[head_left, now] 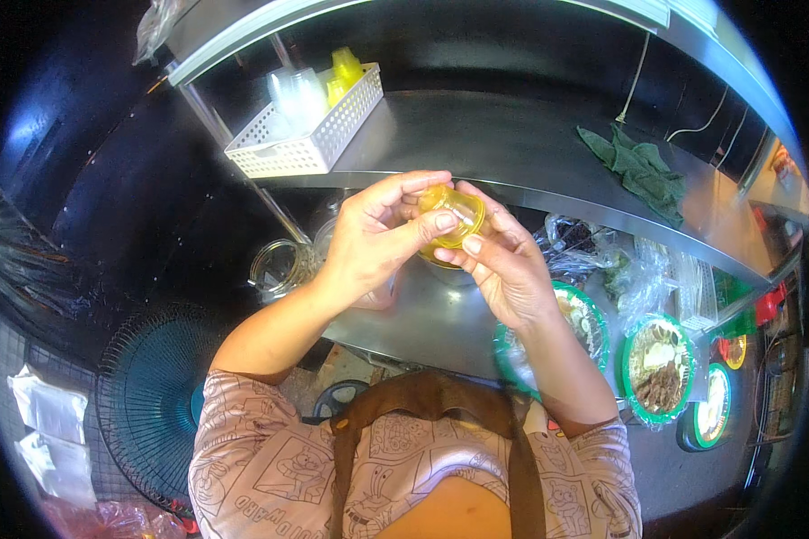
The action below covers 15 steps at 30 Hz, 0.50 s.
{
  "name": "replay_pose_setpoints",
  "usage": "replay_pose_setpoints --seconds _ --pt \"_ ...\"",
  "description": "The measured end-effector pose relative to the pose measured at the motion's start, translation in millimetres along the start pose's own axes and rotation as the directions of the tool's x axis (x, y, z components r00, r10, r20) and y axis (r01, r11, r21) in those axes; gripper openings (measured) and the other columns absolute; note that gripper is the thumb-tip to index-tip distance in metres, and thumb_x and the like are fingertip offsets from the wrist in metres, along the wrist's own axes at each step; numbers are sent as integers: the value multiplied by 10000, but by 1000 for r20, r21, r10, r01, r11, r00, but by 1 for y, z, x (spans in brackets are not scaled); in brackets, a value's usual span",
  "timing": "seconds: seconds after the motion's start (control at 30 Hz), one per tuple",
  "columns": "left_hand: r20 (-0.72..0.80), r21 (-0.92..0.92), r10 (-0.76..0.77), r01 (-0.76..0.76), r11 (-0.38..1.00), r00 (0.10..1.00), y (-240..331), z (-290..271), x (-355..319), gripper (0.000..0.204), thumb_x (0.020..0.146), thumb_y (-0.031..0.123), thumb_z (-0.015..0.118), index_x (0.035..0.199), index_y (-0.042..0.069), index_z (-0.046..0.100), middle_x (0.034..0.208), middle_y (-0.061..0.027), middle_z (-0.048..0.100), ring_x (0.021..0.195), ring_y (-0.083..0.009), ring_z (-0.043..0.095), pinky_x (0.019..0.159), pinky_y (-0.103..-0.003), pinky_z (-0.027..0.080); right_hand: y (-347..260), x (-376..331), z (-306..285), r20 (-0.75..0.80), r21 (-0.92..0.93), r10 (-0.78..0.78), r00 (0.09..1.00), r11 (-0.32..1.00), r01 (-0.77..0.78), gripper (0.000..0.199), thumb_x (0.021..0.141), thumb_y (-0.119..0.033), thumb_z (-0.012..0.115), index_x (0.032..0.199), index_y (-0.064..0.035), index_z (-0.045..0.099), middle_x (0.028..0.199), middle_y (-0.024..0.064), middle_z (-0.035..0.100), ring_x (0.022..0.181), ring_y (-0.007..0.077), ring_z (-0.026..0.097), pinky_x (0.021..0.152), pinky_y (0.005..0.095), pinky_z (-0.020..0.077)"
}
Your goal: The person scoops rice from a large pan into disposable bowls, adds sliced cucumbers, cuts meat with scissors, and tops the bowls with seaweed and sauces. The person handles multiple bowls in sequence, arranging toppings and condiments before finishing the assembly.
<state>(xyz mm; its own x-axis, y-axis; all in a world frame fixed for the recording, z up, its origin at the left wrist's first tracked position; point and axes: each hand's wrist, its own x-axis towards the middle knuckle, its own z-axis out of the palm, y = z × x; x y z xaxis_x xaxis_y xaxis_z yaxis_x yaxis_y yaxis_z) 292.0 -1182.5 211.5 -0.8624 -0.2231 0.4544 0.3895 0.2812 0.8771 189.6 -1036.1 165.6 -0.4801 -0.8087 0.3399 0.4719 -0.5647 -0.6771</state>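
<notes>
In front of my chest, both hands hold a small see-through yellow plastic cup (463, 216), tilted on its side. My left hand (377, 229) is closed round its left part, the thumb pressed on the cup's side. My right hand (515, 269) grips the right end near the rim, with its thumb below and fingers behind. More yellow plastic shows under the left fingers; whether it is a second cup I cannot tell. Beyond my hands, a white perforated basket (288, 162) on the steel shelf (449, 135) holds clear cups (298, 99) and yellow cups (346, 70).
A green cloth (634, 171) lies at the shelf's right. Glass jars (277, 268) stand below, to the left. Several green-rimmed food trays (658, 368) and plastic bags (647, 278) are at right. A fan (157, 395) stands at left. The shelf's front edge (503, 190) runs just behind my hands.
</notes>
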Motion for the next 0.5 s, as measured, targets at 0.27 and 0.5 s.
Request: replay_pose_setpoints --seconds 0.27,0.5 --pt "45 104 128 -132 986 991 -22 1 9 413 865 -9 660 1261 -31 544 1213 -124 592 1074 -181 594 929 -305 477 1 9 -16 -41 -18 -15 999 1000 15 559 867 54 500 1409 -7 377 1306 131 524 1134 214 575 936 394 502" --pt "-39 129 196 -189 973 980 -18 -9 27 409 840 77 715 1219 -12 592 1149 -122 609 1010 -165 602 880 -297 484 9 10 -34 -185 18 -33 982 999 37 478 859 62 464 1331 -14 467 1239 117 565 1085 278 602 917 446 517"
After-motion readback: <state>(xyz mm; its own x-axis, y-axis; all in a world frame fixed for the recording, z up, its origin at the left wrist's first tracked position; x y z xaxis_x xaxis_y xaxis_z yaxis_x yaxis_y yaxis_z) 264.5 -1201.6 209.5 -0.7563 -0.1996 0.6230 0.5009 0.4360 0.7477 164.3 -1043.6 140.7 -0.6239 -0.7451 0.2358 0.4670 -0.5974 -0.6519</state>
